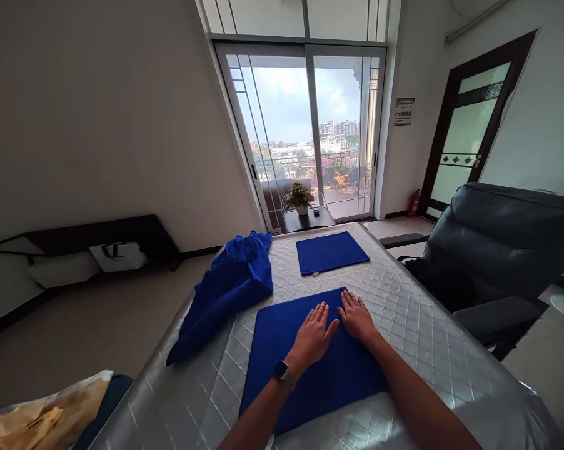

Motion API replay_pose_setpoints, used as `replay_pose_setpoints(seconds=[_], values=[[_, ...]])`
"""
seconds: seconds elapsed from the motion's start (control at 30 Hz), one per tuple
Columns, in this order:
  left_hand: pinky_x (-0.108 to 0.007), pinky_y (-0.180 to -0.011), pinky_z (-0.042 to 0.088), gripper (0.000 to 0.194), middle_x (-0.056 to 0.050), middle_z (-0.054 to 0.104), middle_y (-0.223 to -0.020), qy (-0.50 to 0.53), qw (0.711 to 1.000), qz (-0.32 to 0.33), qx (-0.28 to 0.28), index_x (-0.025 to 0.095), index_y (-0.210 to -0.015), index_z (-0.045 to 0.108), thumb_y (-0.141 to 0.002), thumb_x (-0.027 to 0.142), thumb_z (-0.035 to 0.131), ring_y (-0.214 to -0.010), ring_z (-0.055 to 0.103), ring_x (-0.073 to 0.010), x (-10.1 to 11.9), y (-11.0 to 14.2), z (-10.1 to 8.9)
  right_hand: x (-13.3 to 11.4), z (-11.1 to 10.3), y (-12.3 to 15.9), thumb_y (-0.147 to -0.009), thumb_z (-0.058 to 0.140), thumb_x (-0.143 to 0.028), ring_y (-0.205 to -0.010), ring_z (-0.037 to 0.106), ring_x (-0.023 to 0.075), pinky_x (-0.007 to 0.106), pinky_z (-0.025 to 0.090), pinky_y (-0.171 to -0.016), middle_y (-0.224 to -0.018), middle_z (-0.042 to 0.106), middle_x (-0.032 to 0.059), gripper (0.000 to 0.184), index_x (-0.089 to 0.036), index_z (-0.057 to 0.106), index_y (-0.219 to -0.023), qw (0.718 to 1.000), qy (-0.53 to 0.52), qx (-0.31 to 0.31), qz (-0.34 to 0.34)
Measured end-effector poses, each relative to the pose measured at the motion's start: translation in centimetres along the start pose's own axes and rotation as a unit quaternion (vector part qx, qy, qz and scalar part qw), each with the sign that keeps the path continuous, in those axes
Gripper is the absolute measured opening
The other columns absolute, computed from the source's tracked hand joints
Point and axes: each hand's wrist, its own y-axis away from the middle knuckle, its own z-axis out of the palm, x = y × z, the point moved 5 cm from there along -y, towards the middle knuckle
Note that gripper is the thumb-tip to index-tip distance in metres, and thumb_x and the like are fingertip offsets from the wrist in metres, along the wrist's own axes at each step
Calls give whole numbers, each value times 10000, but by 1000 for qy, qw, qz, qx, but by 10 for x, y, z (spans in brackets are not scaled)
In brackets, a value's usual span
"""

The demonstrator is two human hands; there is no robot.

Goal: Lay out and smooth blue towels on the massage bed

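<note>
At the left, a crumpled blue cloth (226,294) is lying near the edge of a quilted silver counter (451,356). Just right of it, the left hand (312,334) (a smartwatch (281,371) is sitting on its wrist) and the right hand (356,315) are resting open and flat, fingers spread, gripping nothing, on a folded blue cloth (286,387) at the near end. A smaller blue square (331,252) is lying farther along. The risks are showing: a slick cover could be letting the folded cloth skid under pressure, and a stray brush could be sending the heap over the left edge, while a black leather chair (493,250) is crowding the right side
</note>
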Motion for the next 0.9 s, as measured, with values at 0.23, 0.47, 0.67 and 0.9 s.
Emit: replay_pose_setpoints(seconds=[0.23, 0.47, 0.67, 0.9], values=[[-519, -1244, 315, 669, -178, 403, -1623, 10, 998, -67, -13, 142, -1582, 380, -1069, 531, 197, -1535, 326, -280, 21, -49, 27, 3, 6, -2, -1050, 238, -339, -1586, 120, 218, 417, 97, -1272, -1712, 138, 74, 634, -122, 208, -1646, 999, 27, 3, -18], [-481, -1273, 253, 716, -156, 361, -1652, -45, 989, -138, -5, 140, -1599, 346, -1052, 580, 207, -1554, 286, -268, -56, 0, 14, 0, 3, -1, -1064, 195, -410, -1582, 145, 211, 399, 75, -1274, -1708, 175, 56, 653, -107, 214, -1642, 1000, 12, 9, 0], [-522, -1259, 268, 773, -169, 382, -1638, -93, 972, -215, 23, 109, -1588, 363, -1037, 619, 181, -1540, 317, -301, -144, 60, -10, 1, 5, -2, -1061, 189, -406, -1584, 132, 199, 396, 73, -1275, -1711, 164, 42, 656, -104, 199, -1643, 1000, 22, 8, 2], [-484, -1263, 271, 824, -201, 336, -1649, -85, 966, -240, 44, 25, -1567, 365, -1038, 615, 138, -1549, 292, -294, -161, 77, -14, 5, 9, -3, -1059, 171, -439, -1586, 119, 192, 390, 64, -1276, -1715, 142, 29, 672, -117, 187, -1648, 999, 35, -5, 5]])
